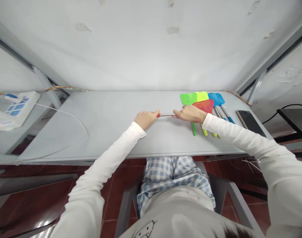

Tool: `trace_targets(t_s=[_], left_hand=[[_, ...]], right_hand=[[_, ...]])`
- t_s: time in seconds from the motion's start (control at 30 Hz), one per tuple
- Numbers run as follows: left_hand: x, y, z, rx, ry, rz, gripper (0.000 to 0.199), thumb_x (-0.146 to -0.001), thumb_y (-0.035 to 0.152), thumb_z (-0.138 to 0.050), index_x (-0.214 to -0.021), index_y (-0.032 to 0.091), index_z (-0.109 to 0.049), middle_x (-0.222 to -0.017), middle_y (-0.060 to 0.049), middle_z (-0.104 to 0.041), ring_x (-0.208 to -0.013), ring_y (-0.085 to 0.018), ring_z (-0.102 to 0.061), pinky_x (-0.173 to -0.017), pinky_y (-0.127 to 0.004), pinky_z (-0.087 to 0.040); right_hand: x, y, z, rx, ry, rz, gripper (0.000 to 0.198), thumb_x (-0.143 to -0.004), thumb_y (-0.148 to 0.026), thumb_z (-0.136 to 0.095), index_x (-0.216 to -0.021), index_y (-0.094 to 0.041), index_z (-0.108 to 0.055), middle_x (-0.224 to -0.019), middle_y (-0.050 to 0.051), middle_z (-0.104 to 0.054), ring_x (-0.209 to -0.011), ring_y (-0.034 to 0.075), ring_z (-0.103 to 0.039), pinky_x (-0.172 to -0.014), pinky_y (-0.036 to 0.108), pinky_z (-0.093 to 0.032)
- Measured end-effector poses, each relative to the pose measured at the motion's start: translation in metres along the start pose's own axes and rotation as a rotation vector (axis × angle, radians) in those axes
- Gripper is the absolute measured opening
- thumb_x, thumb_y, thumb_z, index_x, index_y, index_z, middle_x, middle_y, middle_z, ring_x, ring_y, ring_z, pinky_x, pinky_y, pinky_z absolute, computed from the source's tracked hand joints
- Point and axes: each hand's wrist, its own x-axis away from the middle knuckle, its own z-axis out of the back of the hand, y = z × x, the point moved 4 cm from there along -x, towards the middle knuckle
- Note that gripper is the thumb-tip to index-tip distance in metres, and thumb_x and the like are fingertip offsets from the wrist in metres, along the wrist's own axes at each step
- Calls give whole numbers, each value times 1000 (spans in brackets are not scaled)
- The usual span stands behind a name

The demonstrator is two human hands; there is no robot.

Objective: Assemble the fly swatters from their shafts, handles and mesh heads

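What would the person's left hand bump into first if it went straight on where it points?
Probably the right hand, which faces the left hand along the red-ended silver rod both hold; depth is hard to judge.

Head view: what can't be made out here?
Head view:
Red fly swatter: most of its grip, inside the left hand; the right end of its rod, covered by the right hand.
Green fly swatter: its middle, behind the right hand.
Phone: its near end, behind the right sleeve.
White item: cut off by the left edge.
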Motion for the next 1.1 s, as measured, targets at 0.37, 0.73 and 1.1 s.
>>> trace_targets(t_s=[0.37,0.73,1.1], left_hand=[[2,-33,5,-13,92,58,41,-99,43,-27,-102,24,-63,-93,-11,-72,-76,-24,-67,-56,-29,-31],[-1,1,3,15,11,16,42,-99,39,-25,-111,22,-62,-86,-13,-73,-74,-25,-69,-61,-30,-40],[-4,3,0,64,-13,-13,38,-99,38,-29,-109,20,-61,-82,-14,-72,-76,-25,-69,-62,-30,-41]], right_hand=[[23,35,21,69,125,154,53,-94,-54,-34,-85,-12,-67,-78,13,-67,-70,20,-58,-70,35,-32],[-4,12,28,63,-69,119,47,-97,-30,-29,-81,-13,-70,-79,15,-72,-71,23,-65,-57,30,-32],[-5,5,23,46,-42,93,47,-98,-24,-29,-75,-13,-70,-74,15,-71,-68,21,-62,-56,30,-28]])
